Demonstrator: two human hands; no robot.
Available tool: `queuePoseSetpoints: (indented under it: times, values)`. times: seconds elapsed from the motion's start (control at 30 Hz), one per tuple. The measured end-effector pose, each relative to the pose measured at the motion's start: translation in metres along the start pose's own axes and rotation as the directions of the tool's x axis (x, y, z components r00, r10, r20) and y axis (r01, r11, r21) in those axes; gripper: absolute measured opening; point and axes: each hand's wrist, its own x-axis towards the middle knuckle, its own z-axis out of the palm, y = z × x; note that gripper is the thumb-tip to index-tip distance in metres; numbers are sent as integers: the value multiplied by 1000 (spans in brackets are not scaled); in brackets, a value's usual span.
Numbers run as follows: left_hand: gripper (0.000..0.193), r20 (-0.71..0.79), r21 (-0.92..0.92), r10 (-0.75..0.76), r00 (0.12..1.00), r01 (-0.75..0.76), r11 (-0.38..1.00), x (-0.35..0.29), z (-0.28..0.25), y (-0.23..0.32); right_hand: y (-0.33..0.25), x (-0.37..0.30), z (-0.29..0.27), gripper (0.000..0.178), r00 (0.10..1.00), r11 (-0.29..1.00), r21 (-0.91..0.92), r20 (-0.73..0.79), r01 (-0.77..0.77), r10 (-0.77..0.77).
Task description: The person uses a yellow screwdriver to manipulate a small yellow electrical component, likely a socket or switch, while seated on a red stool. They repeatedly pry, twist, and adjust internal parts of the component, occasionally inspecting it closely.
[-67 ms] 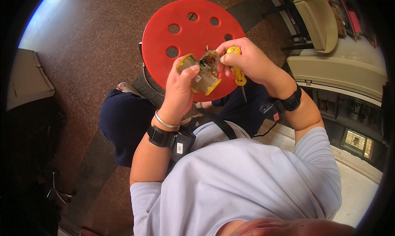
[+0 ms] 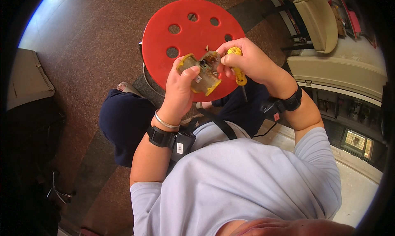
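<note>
A translucent casing with yellow-rimmed ends (image 2: 205,84) is held above the red stool (image 2: 162,34), over the near part of its round seat. Its long axis runs aslant, from one yellow end at the upper left, away from the person, to the other at the lower right, nearer the body. A brownish inner part (image 2: 211,60) juts from its upper right side toward the other hand.

The left hand (image 2: 181,81) grips the casing, thumb pressed on the near face by a small white label (image 2: 198,78). The right hand (image 2: 249,61) is closed around a yellow-handled screwdriver (image 2: 240,76), its thumb and fingertips at the brownish part's right edge; whether they pinch that part, I cannot tell. The screwdriver's butt points away from the person, its shaft back toward the body and slightly right.

Farther out, a silver bangle (image 2: 167,122) circles the left wrist, dark trousers (image 2: 123,127) flank the stool, and a cream chair (image 2: 317,22) stands at upper right.
</note>
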Motion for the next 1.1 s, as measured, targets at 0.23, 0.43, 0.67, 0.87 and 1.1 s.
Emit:
queuePoseSetpoints:
  times: [0.23,0.43,0.67,0.87,1.1]
  values:
    - [35,25,133,46,999,-49,990,0,-2,-1,-8,-3,-10,22,993,998,-67,117,-6,14]
    - [38,-10,159,58,998,-56,986,-2,2,5,-8,-3,-8,21,993,996,-79,106,-42,51]
    - [38,-4,347,105,994,-97,933,-3,-2,9,-8,-3,-2,23,994,989,-145,106,20,-4]
    - [39,-24,396,146,989,-125,910,-6,4,8,4,-2,0,24,997,993,-105,65,46,-39]
    - [39,-20,390,142,990,-123,913,-4,3,6,2,-5,4,23,999,999,-22,-5,34,-34]
